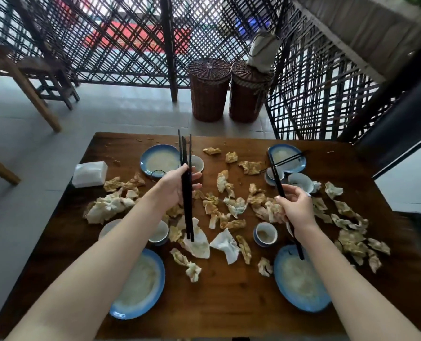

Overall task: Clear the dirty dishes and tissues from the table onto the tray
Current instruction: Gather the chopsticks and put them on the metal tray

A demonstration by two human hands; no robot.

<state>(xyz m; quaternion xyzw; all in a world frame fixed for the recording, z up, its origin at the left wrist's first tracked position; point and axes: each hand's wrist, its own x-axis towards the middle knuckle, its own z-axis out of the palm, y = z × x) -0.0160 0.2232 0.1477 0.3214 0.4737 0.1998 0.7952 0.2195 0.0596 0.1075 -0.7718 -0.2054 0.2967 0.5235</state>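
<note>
My left hand (177, 185) grips a bundle of black chopsticks (186, 183), held nearly upright above the middle of the table. My right hand (296, 205) is shut on another black chopstick (277, 178) that slants from the far right plate down to the near right plate. Four blue-rimmed dirty plates sit at the corners: far left (155, 159), far right (291, 155), near left (140, 284), near right (300, 281). Small cups (265, 233) (159, 232) stand between them. Several crumpled stained tissues (225, 244) litter the dark wooden table (229, 303). No tray is in view.
A white tissue pack (89, 174) lies at the table's far left edge. Small bowls (300, 182) cluster near the far right plate, where two more chopsticks (288, 158) rest. Two wicker baskets (209, 89) stand on the floor beyond, before a lattice screen. Wooden stools (44, 77) are far left.
</note>
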